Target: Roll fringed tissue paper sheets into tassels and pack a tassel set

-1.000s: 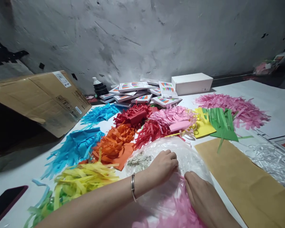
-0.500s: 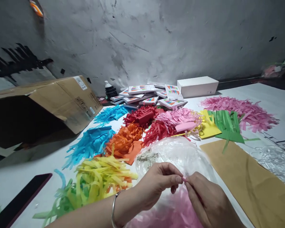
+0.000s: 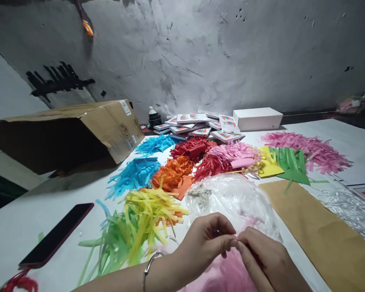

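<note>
My left hand [image 3: 211, 239], with a metal bangle [image 3: 147, 267] on its wrist, pinches with thumb and forefinger. Meeting it fingertip to fingertip is my right hand [image 3: 266, 259], also pinching. Between them is a thin twisted bit of pink paper, mostly covered by the fingers. Below the hands lies a clear plastic bag [image 3: 234, 198] with a pink tissue-paper mass [image 3: 228, 271] showing in or under it. Left of my left hand is a heap of yellow paper strips [image 3: 146, 211], with green strips [image 3: 118, 235] beside it.
Fringed paper bundles lie beyond: blue [image 3: 136, 172], orange [image 3: 173, 172], red [image 3: 211, 166], pink [image 3: 307, 152] and green [image 3: 292, 164]. An open cardboard box [image 3: 109, 129] and a phone [image 3: 59, 235] are left. Packs [image 3: 191, 118] and a white box [image 3: 257, 119] stand at the back. Brown paper [image 3: 316, 227] lies right.
The view has shifted left, showing more of the phone and a red cord. My hands stay joined, fingertips closer together, and less of the pink paper shows between them.
</note>
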`<state>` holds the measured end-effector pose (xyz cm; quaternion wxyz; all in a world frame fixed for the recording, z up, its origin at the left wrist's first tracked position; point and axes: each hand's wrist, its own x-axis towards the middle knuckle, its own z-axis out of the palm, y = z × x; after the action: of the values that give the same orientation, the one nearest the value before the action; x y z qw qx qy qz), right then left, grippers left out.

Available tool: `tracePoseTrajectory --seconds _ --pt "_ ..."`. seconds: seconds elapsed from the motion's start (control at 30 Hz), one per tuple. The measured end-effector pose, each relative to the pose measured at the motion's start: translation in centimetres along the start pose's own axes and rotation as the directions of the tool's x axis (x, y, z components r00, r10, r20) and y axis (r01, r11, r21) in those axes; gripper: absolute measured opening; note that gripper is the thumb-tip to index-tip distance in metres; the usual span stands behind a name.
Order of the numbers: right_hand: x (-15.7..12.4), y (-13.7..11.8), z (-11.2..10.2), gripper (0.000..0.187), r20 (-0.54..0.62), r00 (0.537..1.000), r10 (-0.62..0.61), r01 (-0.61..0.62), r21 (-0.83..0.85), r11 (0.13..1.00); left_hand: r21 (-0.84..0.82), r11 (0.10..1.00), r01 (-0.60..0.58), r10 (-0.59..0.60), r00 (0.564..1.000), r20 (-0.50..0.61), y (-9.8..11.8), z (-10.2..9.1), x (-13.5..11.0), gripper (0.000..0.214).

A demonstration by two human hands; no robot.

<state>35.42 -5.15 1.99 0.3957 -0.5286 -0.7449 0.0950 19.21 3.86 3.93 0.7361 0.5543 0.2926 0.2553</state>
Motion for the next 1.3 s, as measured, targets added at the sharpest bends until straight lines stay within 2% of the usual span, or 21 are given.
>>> tracePoseTrajectory --seconds 0.1,0.2,0.27,0.37,0.43,0.5,0.6,0.77,0.83,0.87,0.9,0.97,1.03,1.07,1.1,1.13,1.17,1.2,1.23,1.27,1.3 --pt "-0.6 -0.9 0.8 0.022 -0.019 1.0 0.003 -0.003 0.02 1.0 -0.039 0.999 0.038 -0.039 0.999 -0.021 -0.3 -0.4 -1.3 0.04" --pt "-1.1 -1.5 1.4 0.013 -0.007 1.0 -0.011 0.011 -0.022 1.0 -0.062 0.996 0.07 -0.072 0.997 -0.04 -0.9 -1.1 -2.6 0.04" --pt "-1.5 -1.7 1.9 0.012 -0.002 0.994 -0.112 0.112 -0.102 0.989 -0.071 0.992 0.106 -0.109 0.994 -0.032 -1.5 -1.5 -3.5 0.041" --pt "-2.1 -2.3 3.1 0.017 0.02 0.953 -0.303 0.296 -0.279 0.914 -0.05 0.982 0.18 -0.179 0.984 0.017 -2.7 -2.0 -4.8 0.045" --pt "-2.6 -2.7 4.2 0.021 0.032 0.942 -0.333 0.322 -0.359 0.876 0.018 0.983 0.184 -0.184 0.983 0.008 -3.4 -2.4 -5.7 0.047" --pt "-3.0 -3.1 5.6 0.025 0.009 0.947 -0.32 0.298 -0.393 0.87 0.171 0.978 0.122 -0.117 0.992 -0.037 -3.7 -2.7 -6.6 0.047" --pt "-3.3 -3.3 7.2 0.027 -0.078 0.945 -0.318 0.27 -0.364 0.891 0.44 0.897 -0.036 0.082 0.993 -0.087 -3.6 -3.0 -8.2 0.04" --pt "-4.6 -3.0 6.2 0.017 -0.144 0.964 -0.222 0.188 -0.219 0.957 0.63 0.741 -0.234 0.352 0.934 -0.066 -2.1 -4.5 -10.9 0.028" --pt "-5.7 -2.5 5.3 0.03 -0.207 0.971 -0.12 0.067 -0.245 0.967 0.648 0.733 -0.207 0.434 0.876 -0.211 -0.8 -6.7 -11.8 0.023" --pt "-6.3 -2.3 5.0 0.033 -0.237 0.968 -0.081 0.017 -0.26 0.966 0.663 0.731 -0.165 0.473 0.822 -0.317 0.1 -8.2 -12.2 0.02" --pt "-6.9 -2.0 4.8 0.033 -0.241 0.968 -0.068 0.001 -0.269 0.963 0.7 0.706 -0.11 0.521 0.75 -0.407 1.0 -10.0 -12.5 0.018" --pt "-7.8 -1.6 5.0 0.03 -0.153 0.978 -0.144 0.093 -0.298 0.95 0.802 0.597 0.024 0.63 0.605 -0.487 2.9 -13.5 -12.8 0.021" --pt "-8.2 -1.1 5.6 0.03 0.001 0.965 -0.263 0.248 -0.334 0.909 0.898 0.388 0.207 0.79 0.427 -0.439 4.0 -15.9 -12.8 0.031" --pt "-8.3 -0.8 6.0 0.03 0.061 0.95 -0.305 0.306 -0.355 0.883 0.926 0.254 0.28 0.867 0.357 -0.346 4.1 -16.3 -12.7 0.04" --pt "-8.3 -0.6 6.3 0.031 0.101 0.938 -0.331 0.344 -0.38 0.859 0.939 0.137 0.315 0.915 0.324 -0.242 3.7 -16.1 -12.5 0.046" --pt "-8.2 -0.4 6.6 0.031 0.127 0.93 -0.346 0.366 -0.406 0.837 0.954 0.034 0.298 0.932 0.335 -0.138 2.9 -15.3 -12.3 0.049" --pt "-8.1 -0.3 6.8 0.031 0.144 0.923 -0.358 0.384 -0.426 0.819 0.977 -0.02 0.214 0.917 0.394 -0.068 1.7 -14.0 -12.1 0.045" --pt "-8.0 -0.2 6.9 0.03 0.151 0.92 -0.362 0.39 -0.44 0.809 0.998 -0.026 0.064 0.869 0.495 -0.01 0.2 -12.3 -11.8 0.037" --pt "-8.0 -0.2 7.1 0.028 0.152 0.922 -0.357 0.386 -0.445 0.808 0.993 0.007 -0.121 0.76 0.646 0.074 -1.5 -10.4 -11.5 0.031" --pt "-8.0 -0.3 7.2 0.027 0.15 0.929 -0.339 0.369 -0.444 0.817 0.95 0.051 -0.308 0.615 0.759 0.213 -3.1 -8.6 -11.2 0.029" --pt "-8.0 -0.4 7.4 0.027 0.143 0.941 -0.307 0.338 -0.442 0.831 0.904 0.081 -0.42 0.472 0.815 0.336 -4.6 -6.9 -10.9 0.029"
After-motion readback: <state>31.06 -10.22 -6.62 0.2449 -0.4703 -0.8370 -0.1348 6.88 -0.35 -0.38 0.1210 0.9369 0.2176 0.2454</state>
